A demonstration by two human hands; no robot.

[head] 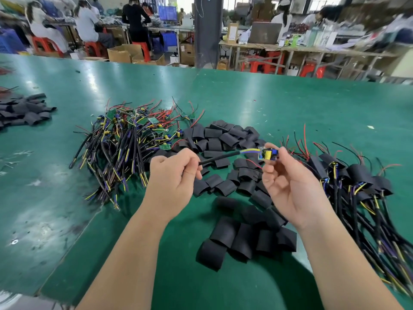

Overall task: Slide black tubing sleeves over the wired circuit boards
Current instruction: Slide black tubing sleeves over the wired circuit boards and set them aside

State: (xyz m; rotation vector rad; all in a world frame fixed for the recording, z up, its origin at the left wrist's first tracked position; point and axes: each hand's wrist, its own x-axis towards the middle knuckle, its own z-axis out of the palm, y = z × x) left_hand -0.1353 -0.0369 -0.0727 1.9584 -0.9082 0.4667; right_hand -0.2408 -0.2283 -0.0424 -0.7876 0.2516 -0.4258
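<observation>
Above the pile of black tubing sleeves (223, 139), the left hand (173, 175) is gripping a black cable (220, 158) with curled fingers. The right hand (288, 186) is pinching the bare circuit board (267, 153) at the cable's other end. Left of the pile, unsleeved wired boards (129, 139) are lying in a heap. Right of it, sleeved ones (357, 180) are lying.

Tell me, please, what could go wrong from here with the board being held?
1. Both grips are busy: the left grip holds the cable, the right grip pinches the circuit board; freeing one to fetch a sleeve may let the board drop.
2. The loose red wire could snag inside the sleeve.
</observation>
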